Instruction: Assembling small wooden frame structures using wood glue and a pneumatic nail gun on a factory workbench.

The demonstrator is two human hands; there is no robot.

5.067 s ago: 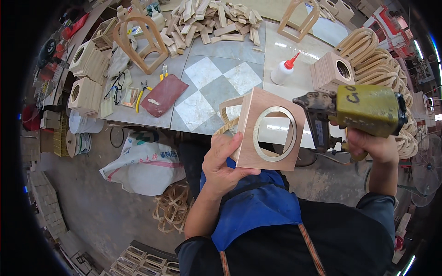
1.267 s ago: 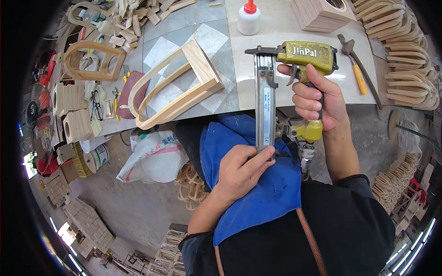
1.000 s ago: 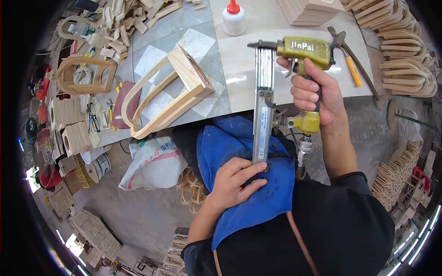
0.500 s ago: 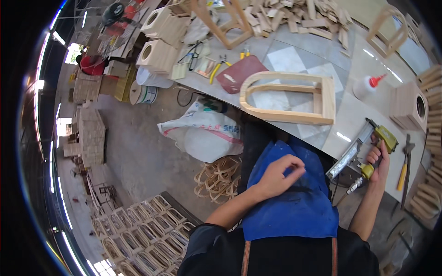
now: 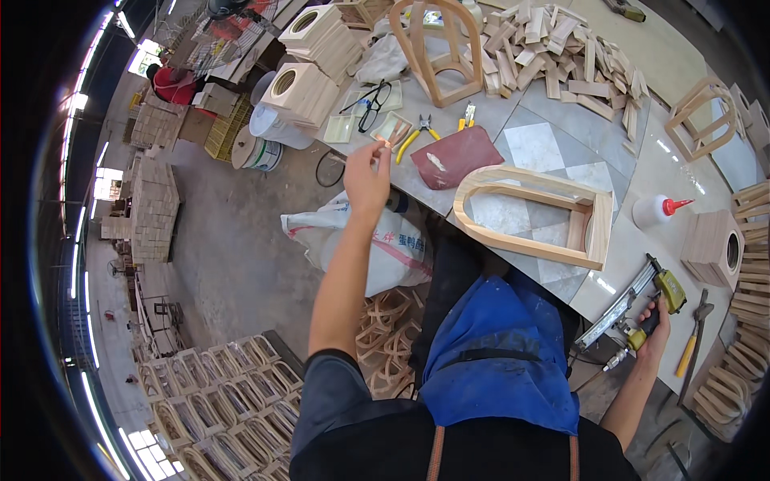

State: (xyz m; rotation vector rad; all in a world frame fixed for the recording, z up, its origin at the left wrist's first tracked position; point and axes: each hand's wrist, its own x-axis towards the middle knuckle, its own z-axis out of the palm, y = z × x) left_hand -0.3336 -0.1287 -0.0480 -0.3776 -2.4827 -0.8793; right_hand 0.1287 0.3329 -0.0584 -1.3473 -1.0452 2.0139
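Note:
My left hand (image 5: pixel 369 178) reaches over the table's near left edge, its fingertips pinched together at a small shallow tray (image 5: pixel 401 122). Thin copper-coloured strips (image 5: pixel 391 135) show at the fingertips; whether they are gripped or lie in the tray I cannot make out. At the right, my right hand (image 5: pixel 654 327) is wrapped round the handle of a green and silver nail gun (image 5: pixel 670 290) with an air hose attached, resting at the table edge. Between the hands a pale wooden arched frame (image 5: pixel 533 250) lies on the tabletop.
A maroon pad (image 5: pixel 457 157), yellow-handled pliers (image 5: pixel 417 139) and glasses (image 5: pixel 374 106) lie near my left hand. A red-tipped glue bottle (image 5: pixel 651 212), wooden box (image 5: pixel 711 250) and hammer (image 5: pixel 695 341) are at right. Wood blocks (image 5: pixel 553 48) are heaped behind; a white sack (image 5: pixel 337 240) stands below.
My left hand has moved from in front of the apron forward and left to the small tray. My right hand still holds the nail gun. The view has shifted, so the table appears lower and further right.

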